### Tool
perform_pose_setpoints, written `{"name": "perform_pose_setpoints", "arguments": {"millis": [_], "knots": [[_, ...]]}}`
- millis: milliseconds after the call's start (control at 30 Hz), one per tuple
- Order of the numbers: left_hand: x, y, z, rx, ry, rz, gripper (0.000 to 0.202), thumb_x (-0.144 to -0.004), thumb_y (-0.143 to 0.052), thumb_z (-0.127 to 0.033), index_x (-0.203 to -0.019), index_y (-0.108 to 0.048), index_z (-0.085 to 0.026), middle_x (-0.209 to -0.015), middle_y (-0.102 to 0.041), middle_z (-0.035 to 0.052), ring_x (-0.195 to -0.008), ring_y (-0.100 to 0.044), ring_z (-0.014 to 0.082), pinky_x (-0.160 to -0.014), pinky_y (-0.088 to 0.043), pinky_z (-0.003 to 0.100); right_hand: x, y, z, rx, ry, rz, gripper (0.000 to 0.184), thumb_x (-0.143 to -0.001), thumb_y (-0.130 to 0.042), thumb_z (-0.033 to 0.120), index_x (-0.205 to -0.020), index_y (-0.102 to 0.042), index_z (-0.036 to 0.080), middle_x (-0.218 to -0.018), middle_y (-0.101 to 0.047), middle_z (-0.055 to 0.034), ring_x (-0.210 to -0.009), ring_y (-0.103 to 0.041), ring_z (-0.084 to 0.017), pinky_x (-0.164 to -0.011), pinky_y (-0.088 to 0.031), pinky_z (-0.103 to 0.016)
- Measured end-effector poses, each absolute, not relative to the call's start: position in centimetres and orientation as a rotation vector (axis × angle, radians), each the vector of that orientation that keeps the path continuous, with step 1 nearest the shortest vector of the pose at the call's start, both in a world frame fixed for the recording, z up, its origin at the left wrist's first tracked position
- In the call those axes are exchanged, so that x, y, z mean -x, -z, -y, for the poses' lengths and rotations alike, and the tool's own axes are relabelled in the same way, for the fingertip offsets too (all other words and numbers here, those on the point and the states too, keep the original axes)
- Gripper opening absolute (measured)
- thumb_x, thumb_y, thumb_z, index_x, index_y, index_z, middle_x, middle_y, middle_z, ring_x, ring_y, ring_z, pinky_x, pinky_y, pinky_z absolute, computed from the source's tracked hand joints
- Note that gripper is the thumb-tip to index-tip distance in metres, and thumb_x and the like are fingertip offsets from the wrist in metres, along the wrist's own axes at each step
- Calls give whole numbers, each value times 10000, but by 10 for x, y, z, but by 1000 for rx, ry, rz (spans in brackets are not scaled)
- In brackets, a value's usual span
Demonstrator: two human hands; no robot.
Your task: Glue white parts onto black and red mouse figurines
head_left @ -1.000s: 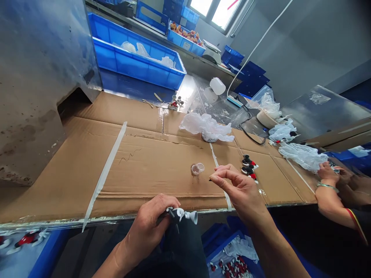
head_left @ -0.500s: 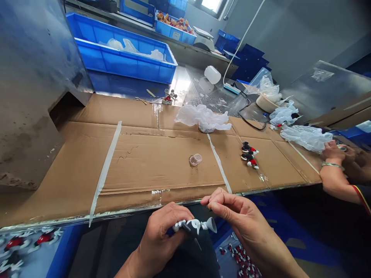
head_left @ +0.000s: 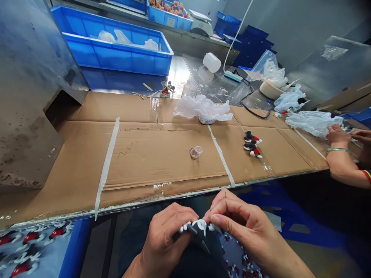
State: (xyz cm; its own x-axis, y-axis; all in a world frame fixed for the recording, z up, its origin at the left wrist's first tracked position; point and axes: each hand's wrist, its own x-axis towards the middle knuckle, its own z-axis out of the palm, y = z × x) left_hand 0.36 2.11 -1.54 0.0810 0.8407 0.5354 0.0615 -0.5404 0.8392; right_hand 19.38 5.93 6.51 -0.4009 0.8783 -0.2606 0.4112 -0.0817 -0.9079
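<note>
A: What lies at your far left?

B: A blue bin [head_left: 43, 255] below the worktop edge, with red, black and white mouse figurines in it. Above it, the cardboard-covered worktop [head_left: 162, 154] runs across your view, with a strip of white tape [head_left: 106, 162] down its left part.

A: And further back on that side?

B: A large blue crate [head_left: 116, 54] with clear plastic bags inside. Just in front of it, on the bare metal, one small mouse figurine [head_left: 166, 89] stands upright.

A: What are your hands doing?

B: Your left hand [head_left: 166, 239] is curled closed around a black-and-white mouse figurine [head_left: 198, 228], held below the worktop edge over your lap. Your right hand [head_left: 246, 227] touches it from the right, thumb and forefinger pinched together at the figurine's head. Whether they hold some small piece there, I cannot tell.

A: What is on the cardboard ahead of them?

B: A small clear cup [head_left: 196, 151] near the middle, well apart from your hands. Behind it, a crumpled white plastic bag [head_left: 203, 109]. To the right of a second tape strip, two finished figurines [head_left: 252, 143] lie just beside each other.

A: And at the right?

B: More crumpled plastic bags [head_left: 310, 121], a white bowl [head_left: 271, 89] and a white bottle [head_left: 211, 62] farther back. At the far right edge another person's hand [head_left: 336, 135], a bracelet at its wrist, rests on the bags.
</note>
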Motion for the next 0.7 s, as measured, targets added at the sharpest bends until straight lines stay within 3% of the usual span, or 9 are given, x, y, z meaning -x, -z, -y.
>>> {"name": "perform_pose_setpoints", "arguments": {"millis": [267,700], "knots": [[-5,11,-15,-1738,-1520,-983,206,-866,-650,27,-1006,-676,-122,-861,-752,73,-789,-693,154,-705,-571,259,-190,-71,-56,1405,-1374,1845,203,-987,-628,279,-810,-718,233,-863,-596,4,-803,-581,-151,-732,-442,-262],[-4,7,-15,-1735,-1523,-998,214,-858,-645,37,-1004,-683,-115,-852,-754,76,-778,-689,155,-705,-572,264,-187,-71,-55,1396,-1331,1866,198,-983,-629,264,-804,-705,229,-848,-581,4,-783,-561,-148,-705,-430,-267]]}}
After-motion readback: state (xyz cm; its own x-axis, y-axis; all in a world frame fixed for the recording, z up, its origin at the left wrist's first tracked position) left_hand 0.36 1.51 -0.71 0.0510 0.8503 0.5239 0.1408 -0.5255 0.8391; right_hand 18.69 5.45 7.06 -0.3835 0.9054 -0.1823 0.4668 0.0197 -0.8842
